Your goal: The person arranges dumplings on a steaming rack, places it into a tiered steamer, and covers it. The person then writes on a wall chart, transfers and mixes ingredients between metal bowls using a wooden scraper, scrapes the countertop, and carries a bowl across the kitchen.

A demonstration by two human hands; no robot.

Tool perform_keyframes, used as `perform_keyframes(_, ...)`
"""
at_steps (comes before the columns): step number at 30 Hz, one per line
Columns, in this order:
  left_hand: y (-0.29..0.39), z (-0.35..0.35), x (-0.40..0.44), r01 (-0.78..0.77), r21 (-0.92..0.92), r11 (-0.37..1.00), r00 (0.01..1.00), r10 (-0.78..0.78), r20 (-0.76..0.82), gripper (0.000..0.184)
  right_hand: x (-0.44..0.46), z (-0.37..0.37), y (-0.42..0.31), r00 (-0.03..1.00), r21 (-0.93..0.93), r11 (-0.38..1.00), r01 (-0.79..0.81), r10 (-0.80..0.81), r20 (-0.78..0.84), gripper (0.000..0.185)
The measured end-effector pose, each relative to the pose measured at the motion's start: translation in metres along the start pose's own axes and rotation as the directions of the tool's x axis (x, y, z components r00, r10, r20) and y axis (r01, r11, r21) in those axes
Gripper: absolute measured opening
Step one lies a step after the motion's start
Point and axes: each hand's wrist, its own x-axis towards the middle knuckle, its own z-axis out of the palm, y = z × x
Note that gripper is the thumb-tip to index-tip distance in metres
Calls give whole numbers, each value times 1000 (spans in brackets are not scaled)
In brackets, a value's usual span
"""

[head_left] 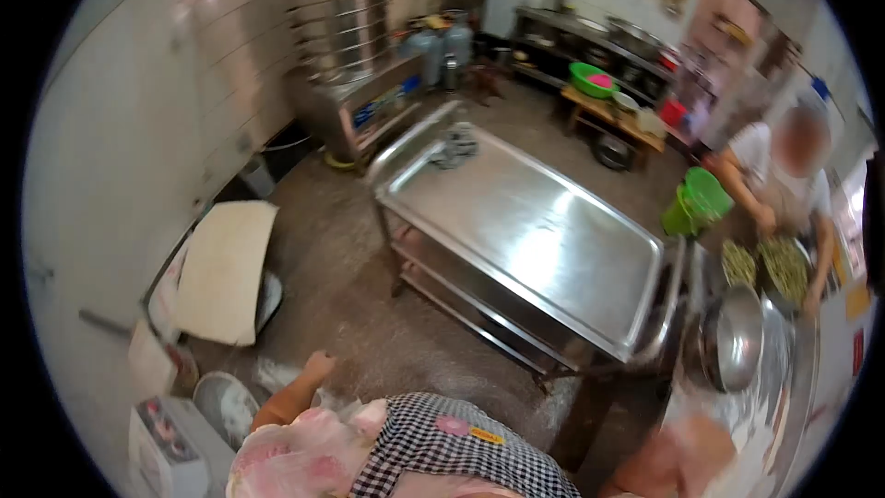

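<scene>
My left hand hangs in the air over the floor at the lower left. Its fingers look curled in, and I see nothing in them. Low at the right, my right hand is smeared by motion beside a flour-dusted worktop; its fingers cannot be made out. On that worktop a large steel bowl stands tilted. Ahead of me is a steel trolley with a bunched grey cloth at its far left corner.
A co-worker at the right handles a bowl of green food. Green buckets stand by the trolley's right end. A pale board and a white machine are at the left. Stacked steamers and gas cylinders stand behind.
</scene>
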Motion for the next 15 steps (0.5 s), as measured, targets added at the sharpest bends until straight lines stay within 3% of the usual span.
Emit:
perform_keyframes(2,-52,-8,19,224,-301,927,974,-214,69,35,55,33,-31,929,-41,928,370,-371,-17,57)
perform_keyframes(3,-68,-11,23,1,41,999,993,-6,122,34,99,39,-21,843,283,808,518,-538,-5,47)
perform_keyframes(4,-79,-14,24,-254,359,898,954,172,246,32,125,44,-10,842,344,800,492,-537,47,48)
perform_keyframes(5,-81,-21,17,-497,589,637,862,284,420,31,134,47,-2,856,350,822,450,-508,92,48)
perform_keyframes(6,-75,-22,10,-335,399,854,923,212,322,31,138,50,6,868,358,841,405,-477,138,49)
perform_keyframes(7,-53,-18,-8,-145,160,976,964,103,245,31,141,50,11,870,365,847,388,-467,158,50)
perform_keyframes(8,-46,-13,-17,55,-106,993,978,-33,206,31,146,52,19,875,376,853,362,-451,179,50)
perform_keyframes(10,-71,37,13,134,-171,976,990,-124,68,33,151,52,28,875,403,854,330,-437,210,52)
perform_keyframes(12,-9,5,-21,153,-175,973,971,-116,207,35,157,47,35,870,435,847,304,-433,235,53)
perform_keyframes(14,45,-24,-48,57,-35,998,982,-50,181,35,160,41,44,865,468,834,293,-440,243,55)
perform_keyframes(15,33,-16,-44,-22,-101,995,986,38,163,35,162,36,49,862,481,829,287,-442,247,56)
